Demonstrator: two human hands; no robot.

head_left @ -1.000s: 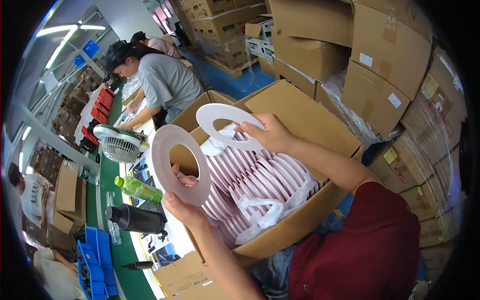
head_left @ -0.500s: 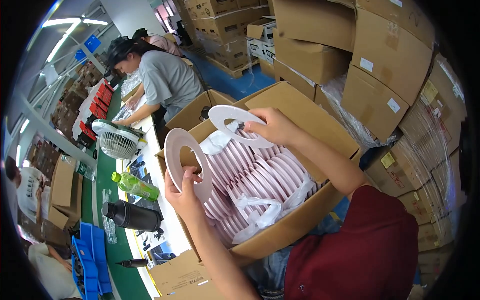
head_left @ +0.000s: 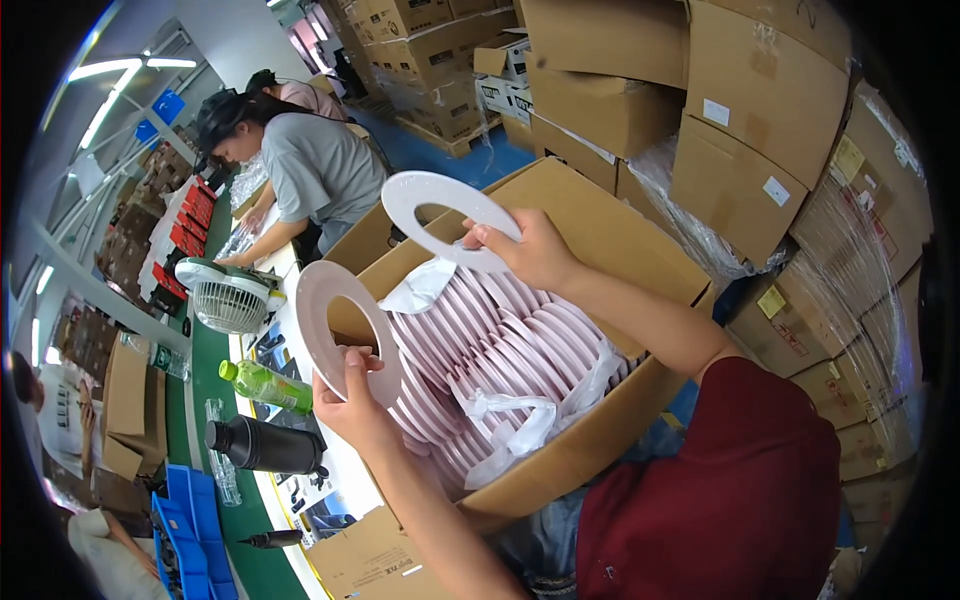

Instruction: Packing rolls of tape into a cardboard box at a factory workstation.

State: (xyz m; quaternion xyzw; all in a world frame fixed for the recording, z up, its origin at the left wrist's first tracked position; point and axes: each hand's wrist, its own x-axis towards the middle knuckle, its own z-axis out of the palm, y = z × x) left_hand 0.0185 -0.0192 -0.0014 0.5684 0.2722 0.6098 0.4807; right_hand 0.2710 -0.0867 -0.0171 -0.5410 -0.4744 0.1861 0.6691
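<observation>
A flat white ring (head_left: 318,318) with a wide round hole is held upright in my left hand (head_left: 352,402), thumb through the hole and fingers behind. My right hand (head_left: 532,250) pinches the rim of a second white ring (head_left: 415,190), tilted above the box's far side. Below both hands an open cardboard box (head_left: 600,425) holds several rows of pale pinkish-white rings (head_left: 530,335) standing on edge. Crumpled white plastic film (head_left: 515,410) lies over the near rings, and another piece of film (head_left: 418,287) sits by the far left corner.
Left of the box, a bench (head_left: 215,400) carries a green bottle (head_left: 265,386), a black bottle (head_left: 265,437), a small fan (head_left: 228,295) and blue bins (head_left: 195,530). A person in grey (head_left: 310,165) works further along it. Stacked cartons (head_left: 740,165) rise at the right.
Both rings have shifted left, and the right one has risen and turned its face more toward me. My hands keep their grip. The whole view has swung slightly.
</observation>
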